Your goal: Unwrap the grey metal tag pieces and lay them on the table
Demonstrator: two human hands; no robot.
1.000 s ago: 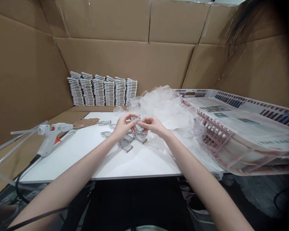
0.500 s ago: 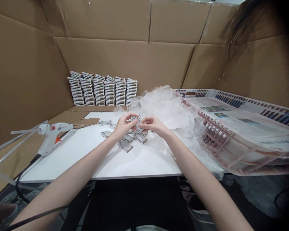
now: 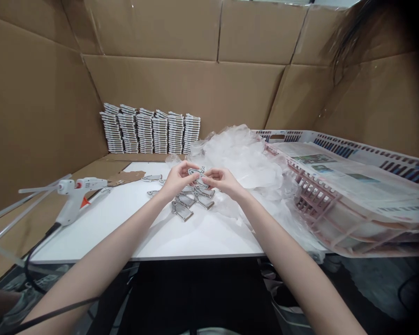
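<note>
Above the middle of the white board [image 3: 209, 237], my left hand [image 3: 179, 180] and my right hand [image 3: 222, 181] meet at a small flat grey piece [image 3: 194, 172] with a pale outlined edge. Both hands are closed, thumbs and fingertips pinching it from either side. What kind of piece it is I cannot make out. Beneath and in front of my fingers lie several similar grey pieces [image 3: 182, 211], loosely spread and partly overlapping; my left hand hides some of them.
Several neat stacks of flat pieces [image 3: 145, 132] stand along the cardboard wall [image 3: 181, 88]. A white glue gun [image 3: 70, 202] rests at left, near clear sticks [image 3: 24, 209]. Crumpled translucent plastic [image 3: 240, 153] fills the centre right, beside a pink and white basket [image 3: 314, 200] holding printed sheets.
The grey piece between my fingers has turned to lie more level. My hands stay in nearly the same place, and the view has shifted slightly.
</note>
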